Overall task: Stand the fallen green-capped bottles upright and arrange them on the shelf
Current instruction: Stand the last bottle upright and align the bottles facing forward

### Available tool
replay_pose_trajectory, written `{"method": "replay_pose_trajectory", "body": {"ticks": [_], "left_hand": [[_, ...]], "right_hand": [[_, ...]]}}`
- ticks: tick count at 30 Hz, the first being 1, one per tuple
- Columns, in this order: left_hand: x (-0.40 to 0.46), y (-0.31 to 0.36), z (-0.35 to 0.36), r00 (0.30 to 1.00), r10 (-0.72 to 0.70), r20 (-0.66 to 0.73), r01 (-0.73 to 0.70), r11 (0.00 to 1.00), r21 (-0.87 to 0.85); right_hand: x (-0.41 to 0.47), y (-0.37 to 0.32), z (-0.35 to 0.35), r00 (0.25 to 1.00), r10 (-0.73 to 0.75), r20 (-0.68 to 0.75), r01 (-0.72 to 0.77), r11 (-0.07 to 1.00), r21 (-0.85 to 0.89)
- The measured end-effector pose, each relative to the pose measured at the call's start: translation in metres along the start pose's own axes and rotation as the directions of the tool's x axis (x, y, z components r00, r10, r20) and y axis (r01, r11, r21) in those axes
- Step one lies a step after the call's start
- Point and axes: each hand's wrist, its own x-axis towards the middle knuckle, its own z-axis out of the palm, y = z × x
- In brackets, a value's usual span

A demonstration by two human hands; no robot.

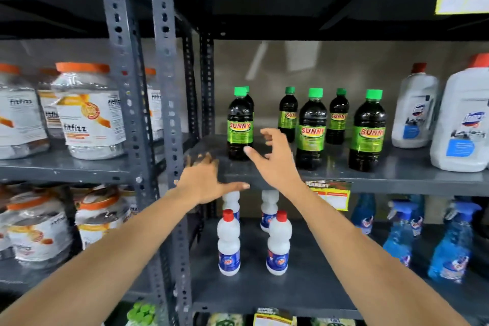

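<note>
Several dark bottles with green caps and green "SUNNY" labels stand upright on the grey metal shelf [397, 177]. The leftmost front bottle [240, 124] has another partly hidden behind it. Two more front bottles [312, 130] [368, 132] stand to the right, with two smaller-looking ones [288, 114] [338, 116] further back. My right hand [275, 159] hovers open between the leftmost and the middle front bottle, touching neither. My left hand [203, 180] is open at the shelf's front left edge, fingers spread and blurred.
White jugs with red caps [415, 111] [463, 119] stand at the right of the same shelf. White red-capped bottles [229, 243] and blue spray bottles [449, 246] fill the shelf below. Grey perforated uprights [169, 87] and orange-lidded jars [87, 111] are to the left.
</note>
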Motion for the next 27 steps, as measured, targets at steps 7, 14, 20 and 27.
{"method": "replay_pose_trajectory", "body": {"ticks": [7,14,20,27], "left_hand": [[0.004,-0.001,0.006,1.0,0.001,-0.02,0.003,0.987,0.16],[0.007,-0.004,0.011,0.998,0.032,-0.056,-0.023,0.986,0.166],[0.005,-0.004,0.009,0.997,0.041,-0.059,-0.029,0.981,0.194],[0.002,-0.001,0.007,0.997,0.034,-0.071,-0.02,0.982,0.187]], "right_hand": [[0.057,0.008,0.038,0.886,0.411,0.215,-0.434,0.898,0.069],[0.066,0.02,0.055,0.906,0.393,0.155,-0.393,0.919,-0.032],[0.054,0.013,0.052,0.908,0.339,0.247,-0.339,0.94,-0.044],[0.044,0.007,0.049,0.917,0.301,0.262,-0.306,0.952,-0.025]]}}
